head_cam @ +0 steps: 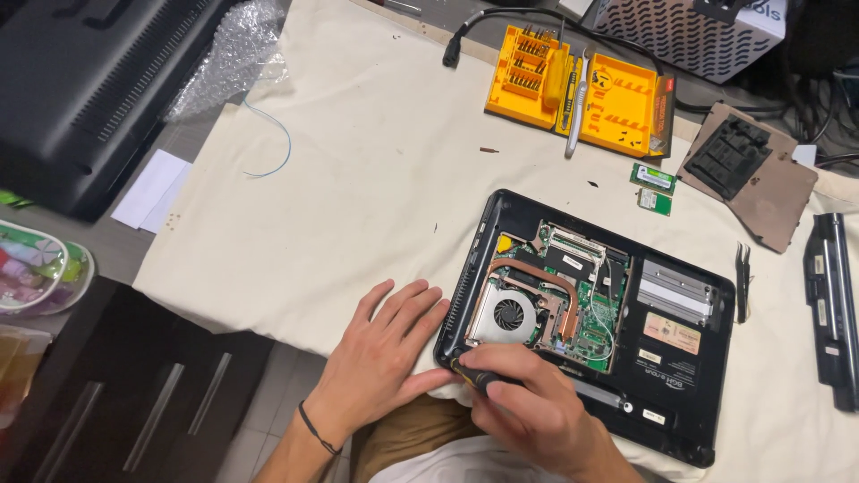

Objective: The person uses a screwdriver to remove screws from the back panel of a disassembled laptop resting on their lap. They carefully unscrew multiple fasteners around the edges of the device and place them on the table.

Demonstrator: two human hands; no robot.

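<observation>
**Screwdriver at the corner of an opened laptop**

The laptop (pixel 591 326) is lying face down on a cream cloth (pixel 358 161), its bottom cover off, so the fan (pixel 508 315) and copper heat pipe (pixel 546 277) are showing. The cloth is cushioning the case and keeping small parts from rolling.

The right hand (pixel 528 402) is closing round a dark screwdriver (pixel 474 376), fingers clamped on the handle, tip aimed at the near left corner of the case. The left hand (pixel 380 358) is resting flat on the cloth, fingers spread and holding nothing, its fingertips against the laptop's edge, apparently bracing it.

The orange bit case (pixel 582 94) is standing open at the far side, within reach. The removed cover (pixel 747 174), two small green cards (pixel 653 188) and the battery (pixel 832 304) are lying to the right, clear of the work.
</observation>
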